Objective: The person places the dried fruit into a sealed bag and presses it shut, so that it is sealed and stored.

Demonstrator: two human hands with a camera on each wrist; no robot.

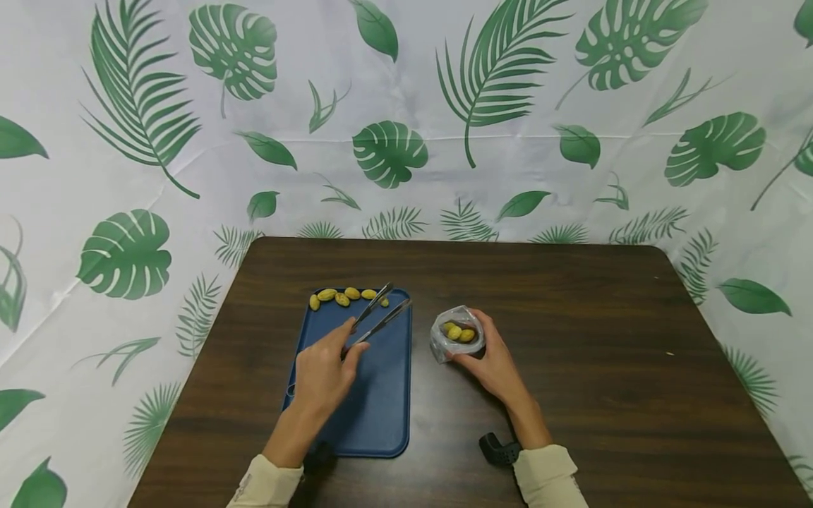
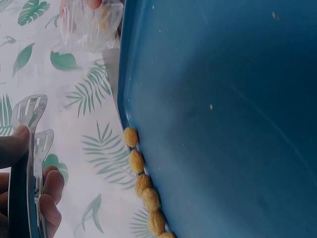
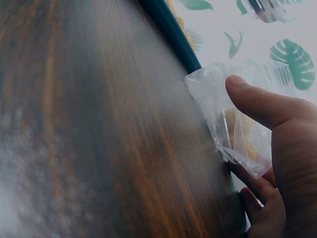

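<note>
My left hand [image 1: 324, 370] grips a pair of metal tongs [image 2: 30, 116] over the blue tray [image 1: 381, 402]. The tongs' two slotted tips stand apart with nothing between them. Along the tray's far edge lies a row of several small oval, yellow-brown nuts [image 1: 342, 300], ridged in the left wrist view. To the right of the tray, my right hand [image 1: 498, 367] holds a clear plastic bag [image 3: 208, 94], thumb on one side and fingers around the other. Its mouth faces up, and a few of the same nuts [image 1: 455, 334] show inside.
Both things stand on a dark wood table [image 1: 603, 353]. A leaf-printed cloth [image 1: 394, 85] hangs behind its far edge. A black band [image 1: 500, 449] sits at my right wrist, and a tiny pale scrap [image 1: 670, 353] lies farther right.
</note>
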